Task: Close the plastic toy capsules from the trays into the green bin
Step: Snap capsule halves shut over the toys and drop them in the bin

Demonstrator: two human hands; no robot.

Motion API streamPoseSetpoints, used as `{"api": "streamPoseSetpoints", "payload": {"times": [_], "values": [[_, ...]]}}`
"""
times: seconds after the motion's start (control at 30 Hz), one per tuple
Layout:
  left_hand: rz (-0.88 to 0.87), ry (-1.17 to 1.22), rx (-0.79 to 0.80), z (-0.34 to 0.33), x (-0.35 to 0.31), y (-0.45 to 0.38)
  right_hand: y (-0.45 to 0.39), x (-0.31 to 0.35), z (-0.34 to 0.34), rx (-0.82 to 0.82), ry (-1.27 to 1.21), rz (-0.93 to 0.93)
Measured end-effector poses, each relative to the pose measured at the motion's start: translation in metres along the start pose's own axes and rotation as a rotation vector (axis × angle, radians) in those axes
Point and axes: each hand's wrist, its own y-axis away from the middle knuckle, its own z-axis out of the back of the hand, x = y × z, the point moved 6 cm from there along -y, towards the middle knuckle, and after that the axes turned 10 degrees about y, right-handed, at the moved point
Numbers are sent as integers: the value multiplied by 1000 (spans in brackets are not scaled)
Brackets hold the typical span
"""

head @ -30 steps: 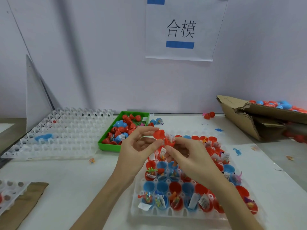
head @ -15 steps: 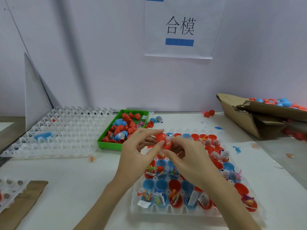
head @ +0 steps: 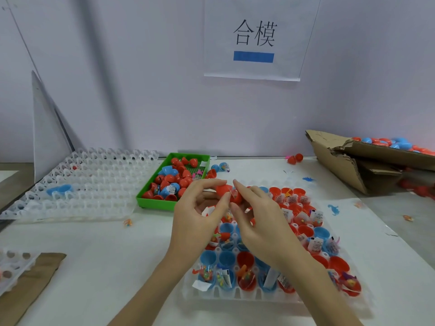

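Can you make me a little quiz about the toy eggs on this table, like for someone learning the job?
1. True or false: the green bin already holds capsules.
2. What colour is the capsule that the left hand and right hand pinch together? A) blue B) red C) yellow
3. Fill in: the cardboard box lies at the table's far ____ side.

Key: 1 true; 2 B; 3 right.
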Motion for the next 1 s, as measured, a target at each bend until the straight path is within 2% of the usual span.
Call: {"api": "streamPoseSetpoints", "payload": {"times": [0.2, 0.4, 0.73, 0.9, 1.0], "values": [[95, 85, -24, 3, 4, -2, 1, 5, 4, -35, -38, 33], [258, 247, -89, 6, 12, -3, 1, 12, 7, -95, -185, 60], [201, 236, -20, 2, 5, -2, 2, 9, 9, -129, -181, 65], [258, 355, -22, 0, 7, 0, 4, 13, 11, -130, -240, 69], [335, 519, 4, -4, 10, 1, 5, 15, 12, -159, -268, 66]]}}
